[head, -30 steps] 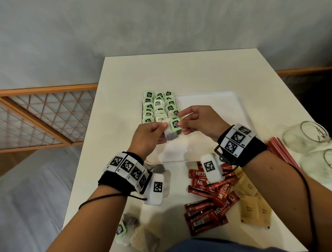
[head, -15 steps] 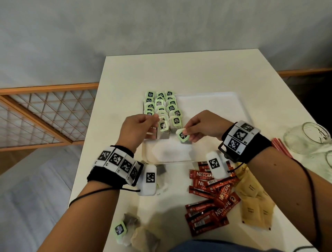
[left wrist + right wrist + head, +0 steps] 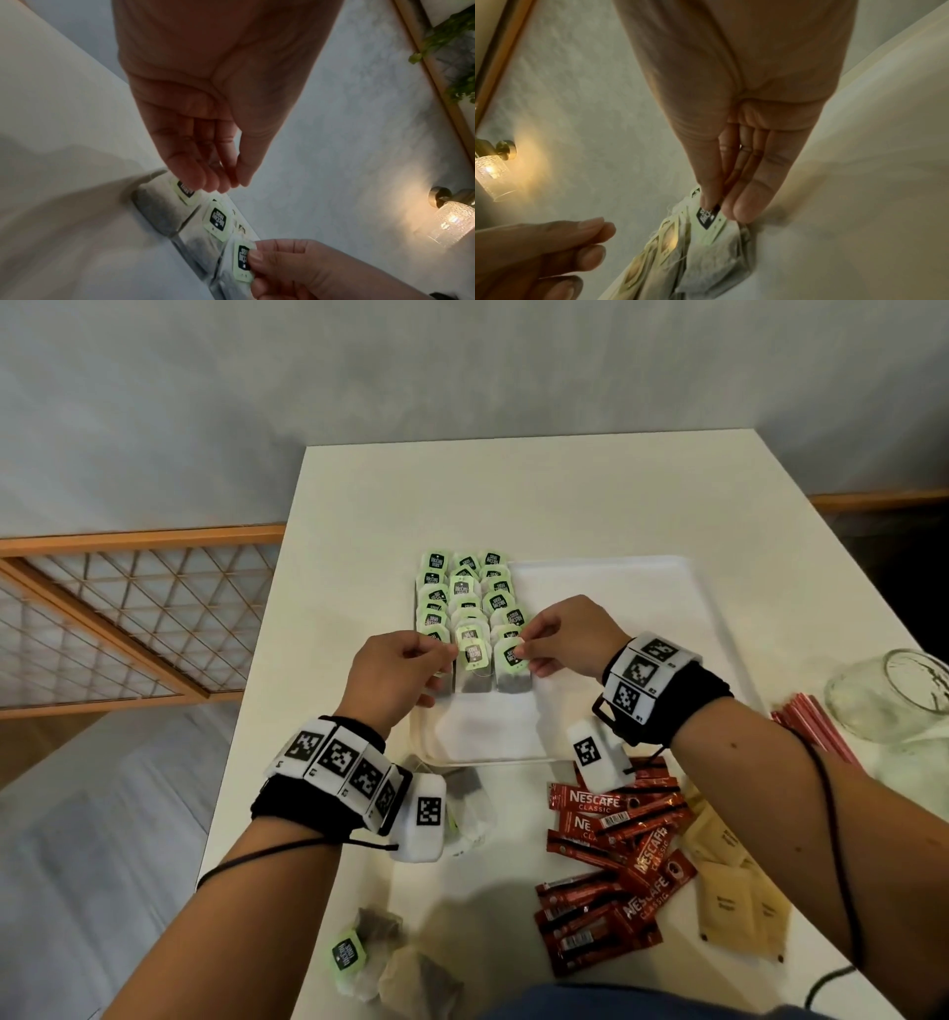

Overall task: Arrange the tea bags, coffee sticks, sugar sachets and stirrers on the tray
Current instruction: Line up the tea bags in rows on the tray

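Pinching tea bag tag (image 3: 513,654), right hand (image 3: 567,636), left hand (image 3: 395,677) just beside row

Head view: evenly lit and fairly bright, soft shadows pooling under both forearms on the white table (image 3: 590,505).
Tray: its white rim (image 3: 688,618) nearly washes out against the tabletop.
Edges: wide-angle bend, the table sides splay outward.
Left wrist view: dim and grainy, the left hand (image 3: 205,125) is dark and soft, its fingertips blurred.
Wall lamp: warm glow (image 3: 452,221) with a halo on the wall; it flares again in the right wrist view (image 3: 490,168).
Right wrist view: yellowish cast, the right hand (image 3: 744,121) is out of focus up close, tags glinting.
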The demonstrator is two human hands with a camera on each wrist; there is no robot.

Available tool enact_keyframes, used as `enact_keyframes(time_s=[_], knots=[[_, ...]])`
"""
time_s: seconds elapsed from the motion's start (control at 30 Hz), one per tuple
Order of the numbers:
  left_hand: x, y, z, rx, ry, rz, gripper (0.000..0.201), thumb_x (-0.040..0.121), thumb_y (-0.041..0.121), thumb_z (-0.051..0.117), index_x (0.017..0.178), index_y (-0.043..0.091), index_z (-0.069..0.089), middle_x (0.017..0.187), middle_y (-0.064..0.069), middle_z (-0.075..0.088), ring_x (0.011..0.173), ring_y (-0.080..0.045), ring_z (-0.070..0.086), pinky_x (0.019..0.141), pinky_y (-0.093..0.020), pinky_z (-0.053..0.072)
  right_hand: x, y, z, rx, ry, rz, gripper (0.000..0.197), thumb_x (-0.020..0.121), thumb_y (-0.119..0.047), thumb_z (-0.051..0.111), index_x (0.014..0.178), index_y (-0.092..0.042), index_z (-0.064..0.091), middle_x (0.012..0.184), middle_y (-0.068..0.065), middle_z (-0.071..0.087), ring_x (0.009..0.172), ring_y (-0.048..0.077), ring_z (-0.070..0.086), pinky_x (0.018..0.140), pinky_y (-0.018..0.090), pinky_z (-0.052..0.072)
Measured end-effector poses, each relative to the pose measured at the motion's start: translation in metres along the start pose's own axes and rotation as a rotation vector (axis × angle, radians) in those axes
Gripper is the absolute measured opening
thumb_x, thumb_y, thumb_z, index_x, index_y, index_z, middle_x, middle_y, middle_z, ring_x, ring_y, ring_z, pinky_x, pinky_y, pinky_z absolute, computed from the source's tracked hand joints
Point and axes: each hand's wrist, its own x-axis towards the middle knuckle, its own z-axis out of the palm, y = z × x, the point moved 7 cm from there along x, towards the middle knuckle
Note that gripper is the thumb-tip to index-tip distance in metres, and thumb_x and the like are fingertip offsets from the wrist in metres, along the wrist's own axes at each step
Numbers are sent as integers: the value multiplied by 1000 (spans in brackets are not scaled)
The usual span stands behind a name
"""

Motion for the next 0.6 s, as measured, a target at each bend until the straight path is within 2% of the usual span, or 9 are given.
enact_keyframes(time_s=[0.1,0.2,0.27,0.33,0.4,0.5,0.6], knots=[[-6,6,-1,103,-37,34,5,86,20,72,86,15,73,78,1,70,65,-11,62,58,-27,54,-6,-2,-3,-22,41,-14,28,72,-5,82,95,-1,67,77,14,69,66,27,68,75,43,60],[-22,10,-9,347,-70,105,10,84,25,74,91,18,72,81,11,68,72,-3,61,64,-22,49,-25,-9,-8,-114,133,-82,40,70,-14,85,105,-10,66,88,4,62,67,21,65,67,34,61],[-38,5,-16,585,-84,107,21,81,34,75,95,20,68,88,12,66,83,-6,61,70,-25,46,-44,-13,-4,-131,139,-133,37,71,-15,85,103,-13,68,88,1,63,64,14,62,62,27,60],[-53,-12,-20,804,-143,26,45,75,50,76,105,20,61,100,5,61,93,-14,59,78,-30,47,-65,-12,7,-134,74,-163,31,72,-15,84,99,-14,70,84,0,66,62,13,63,58,22,58],[-69,-33,-18,887,-206,-62,67,67,58,79,113,17,54,108,-1,58,96,-18,57,81,-34,49,-84,-7,24,-170,-30,-182,29,72,-13,84,98,-15,71,84,2,69,66,15,65,58,22,57],[-86,-47,-7,882,-190,-53,73,62,55,84,114,15,51,111,-4,55,97,-21,57,79,-34,49,-101,1,49,-280,-180,-184,31,71,-15,84,99,-18,71,82,2,71,65,20,67,58,26,58],[-99,-48,7,834,-171,-1,69,65,50,84,111,11,52,107,-6,59,96,-24,58,77,-34,48,-112,10,67,-406,-273,-184,39,68,-17,86,103,-23,69,81,0,70,59,11,64,56,21,52]])
